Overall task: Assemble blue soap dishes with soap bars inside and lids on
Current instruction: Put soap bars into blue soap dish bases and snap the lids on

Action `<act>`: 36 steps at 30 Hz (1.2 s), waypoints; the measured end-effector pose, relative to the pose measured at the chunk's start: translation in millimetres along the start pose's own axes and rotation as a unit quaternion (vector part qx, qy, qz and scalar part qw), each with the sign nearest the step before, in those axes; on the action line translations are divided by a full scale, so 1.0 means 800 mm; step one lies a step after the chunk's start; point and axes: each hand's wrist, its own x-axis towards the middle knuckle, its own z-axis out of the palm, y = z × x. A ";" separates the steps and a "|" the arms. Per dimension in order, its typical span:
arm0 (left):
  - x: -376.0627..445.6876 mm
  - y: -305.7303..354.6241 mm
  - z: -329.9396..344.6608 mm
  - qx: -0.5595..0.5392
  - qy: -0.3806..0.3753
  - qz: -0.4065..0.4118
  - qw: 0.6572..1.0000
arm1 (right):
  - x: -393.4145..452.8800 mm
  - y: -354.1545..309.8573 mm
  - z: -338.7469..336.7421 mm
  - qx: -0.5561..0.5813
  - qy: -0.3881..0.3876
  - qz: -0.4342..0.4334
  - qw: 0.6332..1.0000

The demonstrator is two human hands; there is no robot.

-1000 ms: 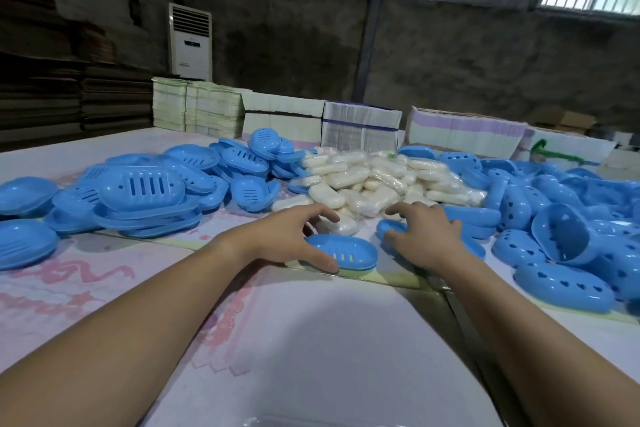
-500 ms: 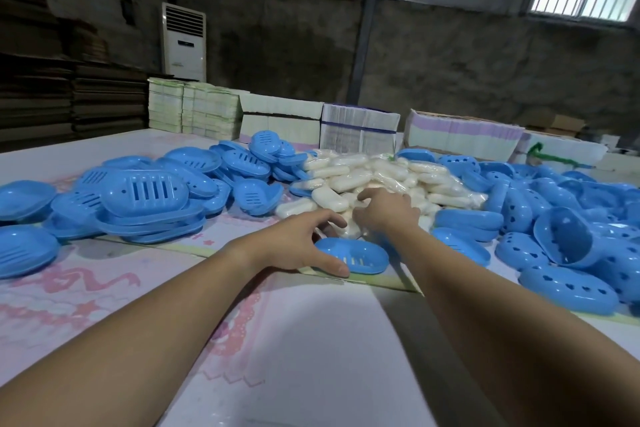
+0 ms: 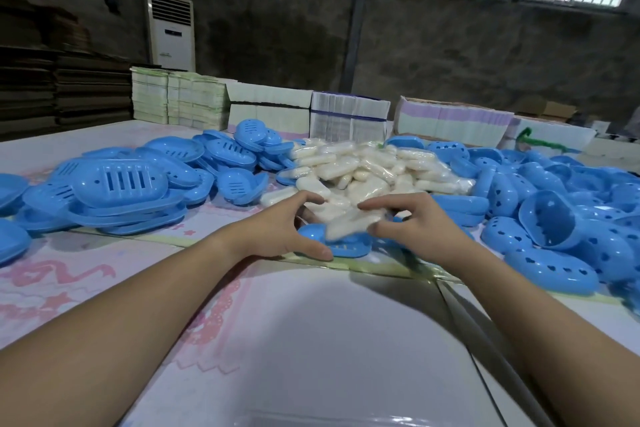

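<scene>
At frame centre a blue dish is steadied on the table by the left hand: the thumb is laid along its near rim and the fingers are arched over its far edge, so the dish is held. Most of the dish is hidden behind that hand and behind the soap bar, which is blurred and smeared; its outline is hard to make out. The bar is pinched by the right hand, thumb below and fingertips above, and it is seen just over the dish's hollow; whether it touches the dish cannot be told.

Directly behind the hands, a heap of pale soap bars is piled in the middle of the frame, the nearest ones covered by the fingers. On the left a stack of slotted blue lids is seen, with more blue pieces cut off at the left edge. On the right a jumble of blue shells with heart-shaped holes is spread out and runs past the right edge.

Along the table's far side, bundles of flat cartons are lined up. In the upper left a white standing unit is set against the dim wall. At the bottom edge something clear and shiny is cropped; what it is cannot be told.
</scene>
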 end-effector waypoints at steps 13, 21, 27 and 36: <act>-0.001 0.003 0.003 0.034 0.027 0.026 0.999 | 0.003 0.013 0.019 -0.100 -0.021 -0.013 0.995; -0.006 0.009 0.006 0.033 0.046 0.034 0.998 | 0.006 0.015 0.026 -0.077 -0.035 -0.006 0.996; -0.008 0.024 0.033 0.031 0.043 0.068 0.996 | 0.018 0.028 -0.014 -0.125 0.072 0.007 0.990; -0.010 0.033 0.046 0.071 0.044 0.087 0.993 | 0.007 0.085 -0.084 -0.380 0.068 0.349 0.854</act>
